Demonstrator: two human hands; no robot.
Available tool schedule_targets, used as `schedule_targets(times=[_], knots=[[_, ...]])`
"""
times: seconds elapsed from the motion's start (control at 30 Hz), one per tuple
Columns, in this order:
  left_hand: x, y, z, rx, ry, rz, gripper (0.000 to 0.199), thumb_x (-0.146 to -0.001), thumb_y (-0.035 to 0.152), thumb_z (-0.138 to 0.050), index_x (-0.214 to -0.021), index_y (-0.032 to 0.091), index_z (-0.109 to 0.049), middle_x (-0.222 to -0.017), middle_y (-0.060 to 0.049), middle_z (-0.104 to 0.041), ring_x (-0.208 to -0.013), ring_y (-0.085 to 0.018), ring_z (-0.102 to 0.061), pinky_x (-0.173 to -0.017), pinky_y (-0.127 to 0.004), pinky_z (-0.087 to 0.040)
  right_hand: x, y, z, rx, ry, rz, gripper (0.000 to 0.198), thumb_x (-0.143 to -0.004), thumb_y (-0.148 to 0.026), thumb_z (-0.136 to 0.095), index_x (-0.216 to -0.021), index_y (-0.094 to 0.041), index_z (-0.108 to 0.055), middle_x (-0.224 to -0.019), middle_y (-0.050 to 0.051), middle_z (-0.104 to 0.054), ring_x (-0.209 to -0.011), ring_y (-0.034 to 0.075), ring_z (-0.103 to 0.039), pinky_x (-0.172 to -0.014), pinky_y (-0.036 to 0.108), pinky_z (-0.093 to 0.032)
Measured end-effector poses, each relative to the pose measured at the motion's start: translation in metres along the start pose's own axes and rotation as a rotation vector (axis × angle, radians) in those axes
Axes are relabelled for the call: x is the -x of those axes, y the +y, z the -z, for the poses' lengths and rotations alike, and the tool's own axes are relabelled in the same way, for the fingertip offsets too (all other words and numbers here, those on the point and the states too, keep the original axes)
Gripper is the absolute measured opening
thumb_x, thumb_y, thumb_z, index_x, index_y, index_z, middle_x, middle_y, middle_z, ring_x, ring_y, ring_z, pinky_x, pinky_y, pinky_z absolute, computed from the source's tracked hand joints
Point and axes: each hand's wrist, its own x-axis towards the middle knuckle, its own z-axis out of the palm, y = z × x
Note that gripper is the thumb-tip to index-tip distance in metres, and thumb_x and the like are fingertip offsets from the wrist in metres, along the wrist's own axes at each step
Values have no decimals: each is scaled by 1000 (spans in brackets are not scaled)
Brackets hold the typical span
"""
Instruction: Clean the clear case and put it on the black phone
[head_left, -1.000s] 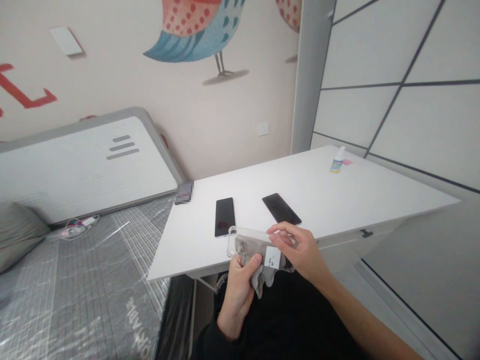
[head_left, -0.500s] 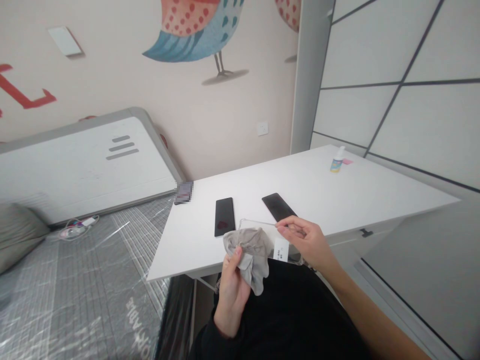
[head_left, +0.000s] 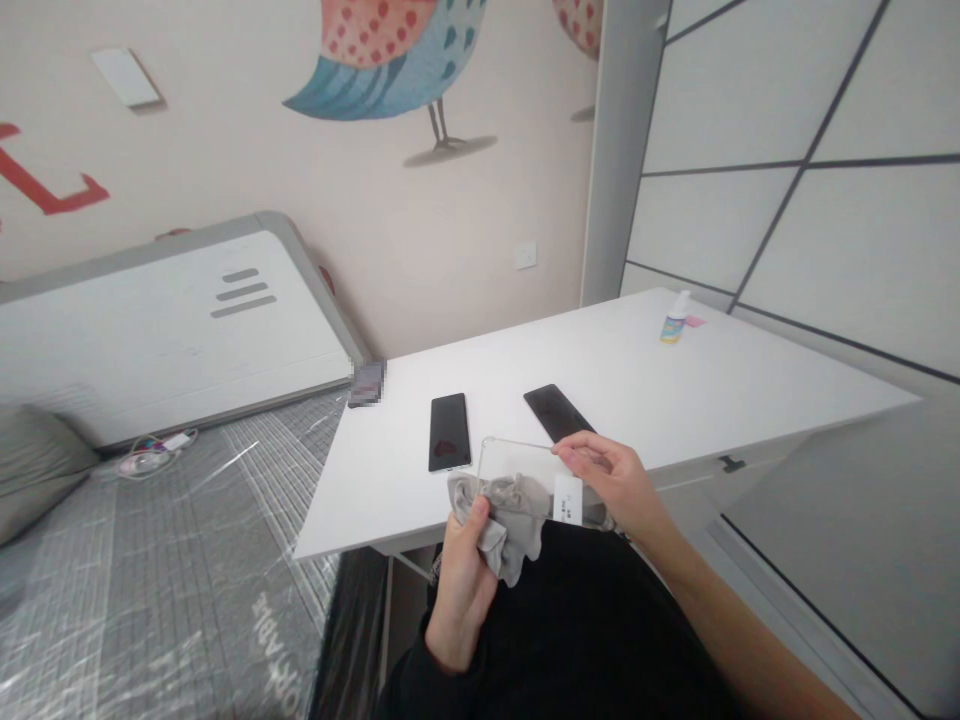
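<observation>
My left hand point(head_left: 466, 570) grips a crumpled grey cloth point(head_left: 514, 535), its thumb pressing the cloth against the left edge of a clear phone case point(head_left: 517, 460). The case's right side is pinched in my right hand point(head_left: 611, 475), thumb and fingers closed on it near the upper edge. A white label point(head_left: 568, 500) with small print shows at the case's lower right. Just beyond the hands, a black phone point(head_left: 449, 432) lies flat on the white table point(head_left: 487, 370). Another black phone point(head_left: 555, 410) lies behind my right hand, which partly covers it.
A spray or pump bottle point(head_left: 674, 318) stands at the far right of the table beside a pink slip point(head_left: 695, 321). At the table's left corner is a blurred-out object point(head_left: 367, 384). To the left, a plastic-wrapped mattress point(head_left: 187, 560) carries a cable point(head_left: 154, 457) and a cushion point(head_left: 37, 470).
The cloth has slid down along the case, so more of the clear upper left part shows. My right hand keeps its hold in nearly the same place.
</observation>
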Motion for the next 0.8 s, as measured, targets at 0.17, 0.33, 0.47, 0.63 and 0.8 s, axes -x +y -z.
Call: schedule_targets(times=[0.17, 0.33, 0.47, 0.63, 0.8], knots=[[5, 1, -3, 16, -18, 8, 46, -61, 37, -100, -97, 23, -75, -98, -1, -83, -98, -18, -77, -92, -26, -60, -1, 3, -2, -23, -5, -10, 39, -81, -59, -71, -78, -20, -73, -67, 2, -62, -62, 18, -51, -55, 29, -36], [8, 0, -7, 35, -58, 6, 44, -64, 37, -99, -98, 24, -75, -100, -2, -83, -104, -22, -76, -100, -32, -58, -1, 4, -3, -55, -30, -28, 39, -80, -58, -71, -79, -19, -74, -70, 4, -65, -66, 19, -56, -59, 30, -40], [10, 0, -9, 55, -70, -6, 40, -62, 37, -100, -92, 24, -76, -96, 0, -83, -101, -20, -76, -98, -29, -59, -2, 6, -3, -76, -39, -35, 39, -80, -58, -72, -78, -19, -74, -70, 4, -66, -65, 18, -56, -58, 29, -40], [10, -1, -10, 81, -70, 0, 39, -60, 34, -101, -89, 25, -77, -91, 3, -82, -98, -17, -77, -90, -24, -60, -3, 7, -3, -93, -46, -30, 40, -79, -60, -74, -79, -20, -75, -73, 4, -71, -65, 19, -59, -60, 30, -43], [8, -4, -6, 101, -49, 14, 42, -62, 35, -100, -96, 26, -77, -99, 2, -83, -99, -17, -77, -93, -27, -60, -2, 7, -4, -75, -41, -20, 40, -79, -60, -73, -78, -21, -75, -70, 4, -69, -63, 19, -57, -58, 30, -41]])
